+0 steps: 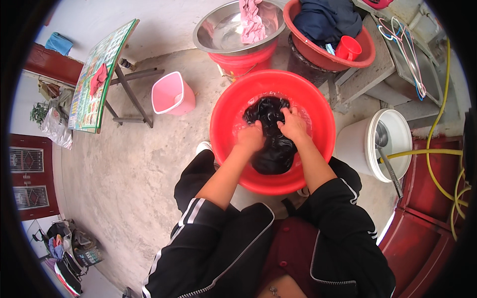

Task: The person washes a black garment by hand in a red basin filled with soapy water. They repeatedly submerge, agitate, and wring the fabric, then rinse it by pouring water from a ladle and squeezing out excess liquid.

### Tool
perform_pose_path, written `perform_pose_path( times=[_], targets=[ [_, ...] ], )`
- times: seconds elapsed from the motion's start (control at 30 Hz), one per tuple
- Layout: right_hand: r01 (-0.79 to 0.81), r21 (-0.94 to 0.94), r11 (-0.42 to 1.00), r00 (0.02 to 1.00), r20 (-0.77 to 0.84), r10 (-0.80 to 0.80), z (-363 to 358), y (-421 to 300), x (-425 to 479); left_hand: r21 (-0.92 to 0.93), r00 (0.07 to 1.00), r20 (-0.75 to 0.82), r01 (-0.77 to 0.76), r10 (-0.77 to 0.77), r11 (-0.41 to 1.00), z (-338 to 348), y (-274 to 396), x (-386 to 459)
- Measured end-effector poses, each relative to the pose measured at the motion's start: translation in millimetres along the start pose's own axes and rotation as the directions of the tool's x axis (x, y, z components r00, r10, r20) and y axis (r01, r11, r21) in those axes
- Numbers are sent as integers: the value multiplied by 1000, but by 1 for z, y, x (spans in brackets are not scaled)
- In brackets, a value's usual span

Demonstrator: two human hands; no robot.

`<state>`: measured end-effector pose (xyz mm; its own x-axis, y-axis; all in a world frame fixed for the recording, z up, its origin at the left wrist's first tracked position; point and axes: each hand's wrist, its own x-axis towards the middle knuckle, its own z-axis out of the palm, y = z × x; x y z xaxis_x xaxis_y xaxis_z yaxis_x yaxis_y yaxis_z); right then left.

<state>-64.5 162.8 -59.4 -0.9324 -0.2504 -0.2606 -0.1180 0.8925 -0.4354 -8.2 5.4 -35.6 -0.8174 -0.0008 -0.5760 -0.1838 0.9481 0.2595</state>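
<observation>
A dark, wet cloth garment lies bunched in water inside a round red plastic basin between my knees. My left hand is curled at the garment's left edge, its fingers partly hidden, so its hold is unclear. On the garment's upper right rests my right hand, thumb and fingers spread over the fabric; whether it pinches any cloth does not show. Past the basin, a steel bowl with a pink cloth sits on a red bucket.
A reddish tub holds dark clothes and a red mug. At right stand a white bucket with a ladle and yellow hose, and a sink with hangers. A pink bin and a tilted tabletop are at left.
</observation>
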Motion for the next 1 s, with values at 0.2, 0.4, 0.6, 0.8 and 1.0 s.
perform_pose_path(
  times=[0.2, 0.4, 0.6, 0.8, 1.0],
  targets=[
    [-128, 44, 991, 981, 155, 120, -42, 1, 17, -103, 992, -50, 111, -117, 988, -22, -30, 11],
    [97, 498, 862, 994, -6, -109, 57, 30, 29, -982, 1000, 12, 10, 12, 186, 42, -19, 74],
    [443, 521, 730, 894, -324, -311, -3, -84, -40, -855, 964, 95, 207, 249, -476, 23, -31, 40],
    [462, 49, 885, 809, -433, -398, 3, -38, -15, -717, 940, 199, 331, 276, -613, 17, 7, 36],
    [94, -15, 995, 905, -415, -92, -11, -6, 8, -919, 934, -348, -321, -87, 229, -15, -13, 30]
  ],
)
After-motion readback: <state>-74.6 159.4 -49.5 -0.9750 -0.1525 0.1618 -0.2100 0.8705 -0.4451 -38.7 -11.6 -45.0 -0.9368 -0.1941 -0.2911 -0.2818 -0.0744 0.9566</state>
